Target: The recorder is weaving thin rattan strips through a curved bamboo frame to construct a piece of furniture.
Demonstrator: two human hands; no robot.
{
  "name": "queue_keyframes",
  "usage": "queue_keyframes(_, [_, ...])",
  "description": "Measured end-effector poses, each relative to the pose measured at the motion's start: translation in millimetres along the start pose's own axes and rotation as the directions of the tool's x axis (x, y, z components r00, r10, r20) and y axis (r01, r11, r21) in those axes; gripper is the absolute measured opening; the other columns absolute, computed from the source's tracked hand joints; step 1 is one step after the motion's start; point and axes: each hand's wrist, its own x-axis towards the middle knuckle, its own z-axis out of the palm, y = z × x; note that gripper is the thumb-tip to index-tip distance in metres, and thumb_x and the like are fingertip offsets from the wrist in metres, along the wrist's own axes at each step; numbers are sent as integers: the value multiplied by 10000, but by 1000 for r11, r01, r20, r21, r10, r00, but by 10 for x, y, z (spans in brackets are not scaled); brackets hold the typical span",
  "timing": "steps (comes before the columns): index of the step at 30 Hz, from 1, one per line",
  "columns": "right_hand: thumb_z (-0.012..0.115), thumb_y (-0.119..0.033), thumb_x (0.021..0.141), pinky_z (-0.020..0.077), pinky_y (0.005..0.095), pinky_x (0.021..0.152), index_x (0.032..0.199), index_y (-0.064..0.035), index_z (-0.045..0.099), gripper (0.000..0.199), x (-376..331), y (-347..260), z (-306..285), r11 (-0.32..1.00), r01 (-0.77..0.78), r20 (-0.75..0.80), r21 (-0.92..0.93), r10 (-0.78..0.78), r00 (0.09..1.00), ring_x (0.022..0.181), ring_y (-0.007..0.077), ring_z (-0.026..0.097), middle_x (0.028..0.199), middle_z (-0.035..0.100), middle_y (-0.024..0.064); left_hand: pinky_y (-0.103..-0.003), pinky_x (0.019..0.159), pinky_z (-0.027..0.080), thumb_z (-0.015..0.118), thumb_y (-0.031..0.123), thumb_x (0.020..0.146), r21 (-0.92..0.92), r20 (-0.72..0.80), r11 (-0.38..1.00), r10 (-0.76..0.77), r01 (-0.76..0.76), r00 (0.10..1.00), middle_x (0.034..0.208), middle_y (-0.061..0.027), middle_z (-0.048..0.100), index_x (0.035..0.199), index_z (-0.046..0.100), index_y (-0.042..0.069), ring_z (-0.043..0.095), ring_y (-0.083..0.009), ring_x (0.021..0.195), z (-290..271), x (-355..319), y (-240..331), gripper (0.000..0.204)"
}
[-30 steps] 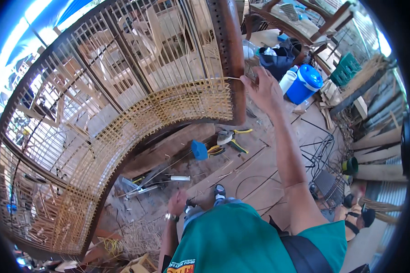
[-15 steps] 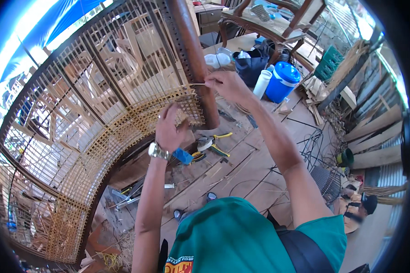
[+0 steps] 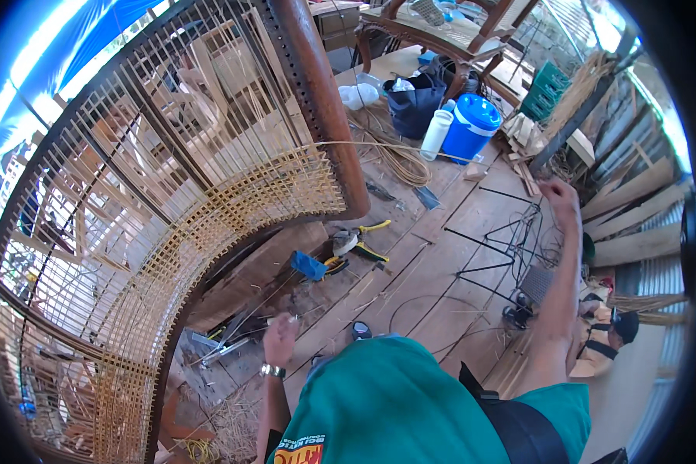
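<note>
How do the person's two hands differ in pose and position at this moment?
The right hand is raised out to the side, pulling a cane strand from the woven chair frame; the left hand hangs low by the body, near tools on the plank floor. The left wrist bears a watch; the right is bare. Both hands are ungloved.

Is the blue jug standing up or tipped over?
Standing up. The blue jug sits on the wooden floor with its lid on top, beside an upright white bottle.

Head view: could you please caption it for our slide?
Right hand draws a cane strand from the woven chair frame; left hand hangs low.
</note>
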Motion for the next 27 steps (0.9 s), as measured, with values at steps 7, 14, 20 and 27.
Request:
queue_keyframes(7, [889,-411,1251,616,429,868,1163,-7,858,414,-2206,-607,-841,999,-19,-230,-46,8,973,971,223,764,1029,817,117,-521,1198,697,987,252,1138,41,222,745,643,-666,733,1522,-214,907,1575,833,32,867,-468,1406,83,48,1613,513])
queue_keyframes(14, [848,-382,1284,652,420,923,1252,-24,869,361,-2863,-2347,631,999,-21,-322,-27,11,947,1048,248,814,1125,860,128,-571,1326,633,1033,346,1124,-514,383,436,887,-739,256,1800,-235,755,1730,753,72,751,-481,1619,0,-1091,2767,721])
queue_keyframes(20, [814,-358,1312,684,413,970,1329,-37,878,327,-3028,-2461,1374,999,-34,-264,9,35,964,1114,270,857,1208,896,138,-513,1241,678,974,522,1159,-203,795,926,345,-318,499,1648,-216,847,1704,789,65,853,-376,1474,-664,-1600,259,735])
queue_keyframes(27, [904,-399,1187,686,587,1187,1628,-61,822,561,-3294,-4813,5634,986,5,596,169,-106,796,1459,465,838,1506,876,259,-554,1158,701,1003,533,1122,340,12,884,-345,321,938,1514,-231,904,1549,871,54,879,-444,1352,-2810,-2978,-3391,655])
